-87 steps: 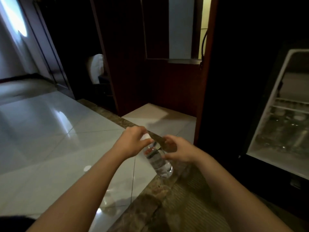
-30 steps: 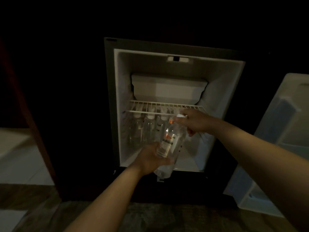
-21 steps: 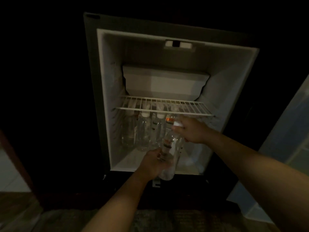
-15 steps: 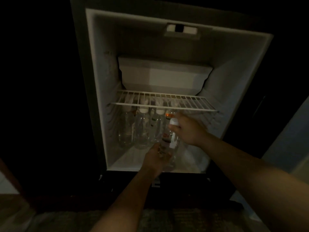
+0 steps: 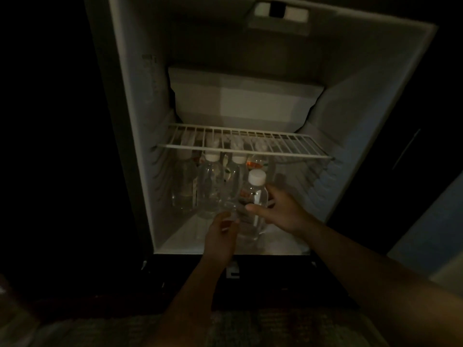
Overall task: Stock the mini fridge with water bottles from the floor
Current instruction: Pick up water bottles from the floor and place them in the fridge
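Observation:
The mini fridge (image 5: pixel 130 101) stands open in front of me, dim inside. A clear water bottle with a white cap (image 5: pixel 253 196) stands upright on the fridge floor under the wire shelf (image 5: pixel 295 144). My right hand (image 5: pixel 280 209) wraps its middle from the right. My left hand (image 5: pixel 221 236) touches its lower left side with the fingertips. Several more clear bottles (image 5: pixel 210 186) stand in rows behind and to the left of it.
A white freezer box (image 5: pixel 240 101) sits above the wire shelf. The open fridge door (image 5: pixel 431 221) hangs at the right edge. Dark cabinet wood surrounds the fridge, and carpet (image 5: pixel 75 331) lies below.
The bottle went from tilted at the fridge mouth to upright on the fridge floor. My right hand slid from the cap down to the bottle's middle. The view moved closer.

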